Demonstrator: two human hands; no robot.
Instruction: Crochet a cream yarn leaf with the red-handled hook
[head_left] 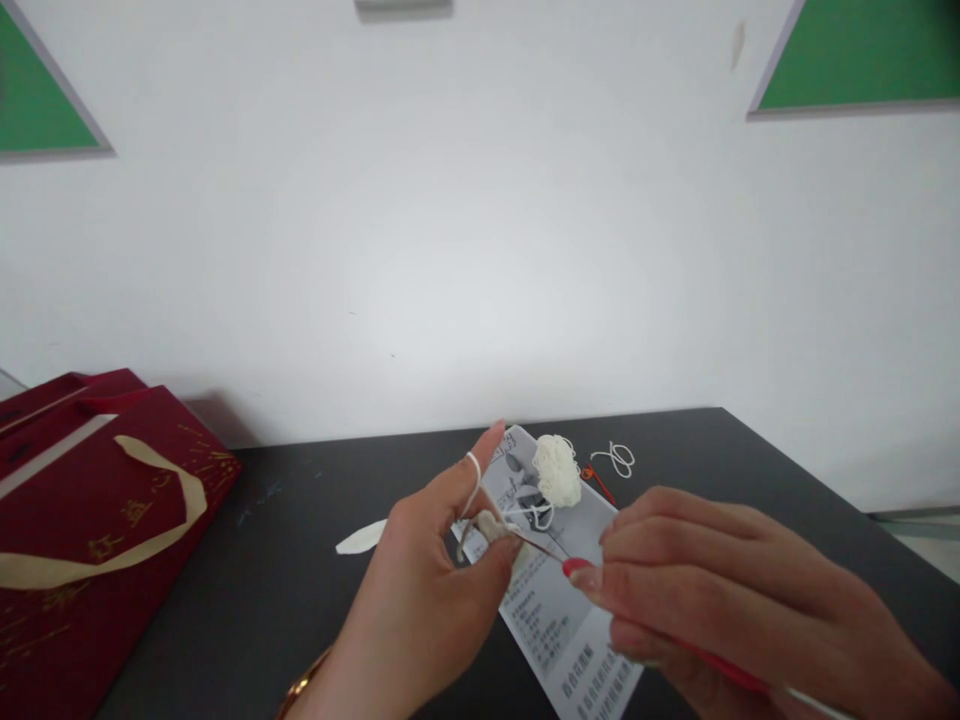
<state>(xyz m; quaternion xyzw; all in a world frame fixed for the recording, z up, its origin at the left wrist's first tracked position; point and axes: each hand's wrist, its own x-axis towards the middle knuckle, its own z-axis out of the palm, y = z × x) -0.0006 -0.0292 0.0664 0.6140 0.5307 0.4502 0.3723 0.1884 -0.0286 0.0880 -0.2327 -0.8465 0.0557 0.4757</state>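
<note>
Hands at work on a scrap of cream crochet over a dark table [285, 560].

Left hand [427, 570] pinches the small crochet piece [491, 527] between thumb and middle finger, index finger raised with white yarn [473, 475] looped round it. Right hand [720, 590] has its fingers pressed together around a red-handled crochet hook [600, 585], whose metal tip meets the piece. Both hover just above a printed instruction sheet [559, 610]. A little ball of cream yarn [557, 470] sits on the sheet's far end, a loose white loop [621, 458] just beside it. Off to the left lies a dark red gift bag [97, 520] with a cream ribbon handle, and a small white scrap [361, 538] rests near the left hand.
</note>
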